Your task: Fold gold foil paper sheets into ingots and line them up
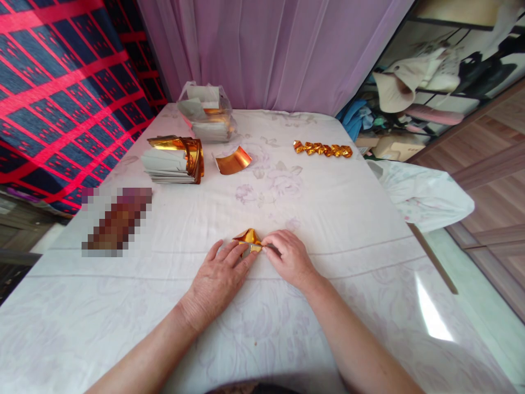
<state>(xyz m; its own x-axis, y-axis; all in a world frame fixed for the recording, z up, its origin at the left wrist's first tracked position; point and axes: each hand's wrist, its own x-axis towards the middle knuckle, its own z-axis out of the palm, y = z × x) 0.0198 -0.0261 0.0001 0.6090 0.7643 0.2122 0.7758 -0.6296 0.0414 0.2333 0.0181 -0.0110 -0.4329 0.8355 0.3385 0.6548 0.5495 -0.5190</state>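
A small folded piece of gold foil paper (248, 237) lies on the white floral tablecloth (328, 219) in front of me. My left hand (217, 279) rests flat beside it, fingertips pressing its left side. My right hand (287, 257) pinches the paper's right edge against the table. Both hands touch the same piece, which is partly hidden under my fingers.
A stack of gold-and-white sheets (174, 158) sits at the back left, with a curled gold sheet (233, 160) beside it. A plastic bag of more sheets (207, 112) stands behind. A row of folded gold pieces (323, 148) lies at the back right. A blurred patch (117, 219) is at left.
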